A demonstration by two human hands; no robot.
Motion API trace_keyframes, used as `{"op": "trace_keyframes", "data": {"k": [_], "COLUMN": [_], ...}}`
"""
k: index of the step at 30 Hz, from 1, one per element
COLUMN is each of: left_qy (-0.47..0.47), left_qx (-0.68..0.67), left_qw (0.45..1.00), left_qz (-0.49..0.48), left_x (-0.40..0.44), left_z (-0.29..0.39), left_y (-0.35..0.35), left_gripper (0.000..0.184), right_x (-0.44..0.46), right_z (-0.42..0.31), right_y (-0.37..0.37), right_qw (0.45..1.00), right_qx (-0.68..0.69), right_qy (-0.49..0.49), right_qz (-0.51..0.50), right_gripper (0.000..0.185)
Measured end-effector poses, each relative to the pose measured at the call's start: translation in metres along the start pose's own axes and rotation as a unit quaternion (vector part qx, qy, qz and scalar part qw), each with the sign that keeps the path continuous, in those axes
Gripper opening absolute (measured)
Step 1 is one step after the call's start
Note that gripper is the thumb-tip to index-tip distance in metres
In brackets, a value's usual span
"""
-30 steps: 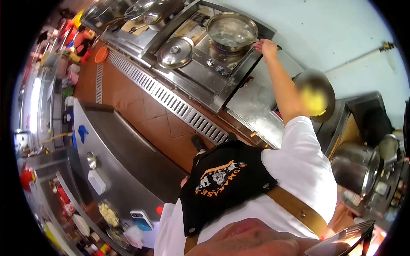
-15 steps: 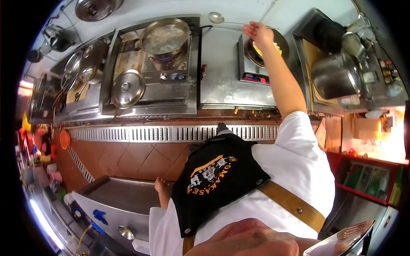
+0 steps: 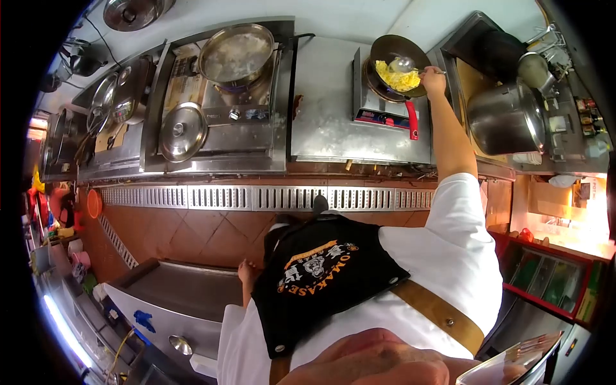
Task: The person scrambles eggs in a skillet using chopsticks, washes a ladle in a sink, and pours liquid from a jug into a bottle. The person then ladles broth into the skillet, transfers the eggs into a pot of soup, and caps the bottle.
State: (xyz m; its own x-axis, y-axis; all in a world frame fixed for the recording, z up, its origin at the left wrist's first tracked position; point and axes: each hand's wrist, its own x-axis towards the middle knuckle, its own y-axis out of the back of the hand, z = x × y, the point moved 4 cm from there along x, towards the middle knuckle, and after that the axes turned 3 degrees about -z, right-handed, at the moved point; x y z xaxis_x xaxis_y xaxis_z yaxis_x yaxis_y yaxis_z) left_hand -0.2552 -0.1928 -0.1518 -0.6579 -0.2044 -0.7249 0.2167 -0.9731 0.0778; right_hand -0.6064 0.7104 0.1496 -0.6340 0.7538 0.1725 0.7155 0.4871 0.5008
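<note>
Up at the right-hand stove my right hand (image 3: 433,79) is closed around the handle of a metal ladle (image 3: 403,65). The ladle's bowl rests among yellow scrambled egg (image 3: 398,78) in a dark frying pan (image 3: 393,49). This pan has a red handle (image 3: 412,120) pointing toward me and sits on a small portable burner (image 3: 363,102). Low at my side, my left hand (image 3: 246,271) hangs near the edge of a steel counter (image 3: 199,292); its fingers look loosely apart and nothing shows in them.
A wide pot of steaming liquid (image 3: 236,52) stands on the left stove, with a steel lid (image 3: 183,131) in front. To the right is a large stockpot (image 3: 504,119). A drain grate (image 3: 289,198) crosses the tiled floor. Behind me stands a red-framed case (image 3: 545,276).
My right hand has come down from the wall side of the pan to its right rim. The ladle, earlier near the wall left of the burner, is now gripped and in the egg.
</note>
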Motion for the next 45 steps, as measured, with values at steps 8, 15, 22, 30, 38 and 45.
{"op": "trace_keyframes", "data": {"k": [8,15,22,30,38,45], "left_qy": [-0.15,-0.182,0.048,0.03,0.18,0.045], "left_qx": [0.574,0.415,-0.137,-0.183,-0.045,0.174], "left_qw": [0.804,0.891,0.989,0.979,0.981,0.984], "left_qz": [-0.04,0.037,0.041,0.08,0.047,-0.015], "left_x": [0.023,0.081,0.116,0.162,0.156,0.146], "left_z": [-0.075,-0.013,0.162,0.128,-0.004,0.059], "left_y": [0.048,0.085,0.145,0.256,0.255,0.215], "left_gripper": [0.036,0.023,0.008,0.018,0.025,0.022], "right_x": [-0.08,-0.146,-0.255,-0.314,-0.283,-0.264], "right_z": [-0.061,-0.161,-0.266,-0.312,-0.274,-0.281], "right_y": [0.001,-0.121,-0.322,-0.382,-0.407,-0.368], "right_qw": [0.885,0.965,0.934,0.894,0.925,0.878], "right_qx": [-0.405,-0.022,0.196,-0.087,0.259,0.377], "right_qy": [0.221,0.26,0.202,0.332,-0.118,-0.196], "right_qz": [-0.065,-0.035,-0.219,-0.289,-0.25,-0.219], "right_gripper": [0.016,0.02,0.016,0.019,0.025,0.027]}}
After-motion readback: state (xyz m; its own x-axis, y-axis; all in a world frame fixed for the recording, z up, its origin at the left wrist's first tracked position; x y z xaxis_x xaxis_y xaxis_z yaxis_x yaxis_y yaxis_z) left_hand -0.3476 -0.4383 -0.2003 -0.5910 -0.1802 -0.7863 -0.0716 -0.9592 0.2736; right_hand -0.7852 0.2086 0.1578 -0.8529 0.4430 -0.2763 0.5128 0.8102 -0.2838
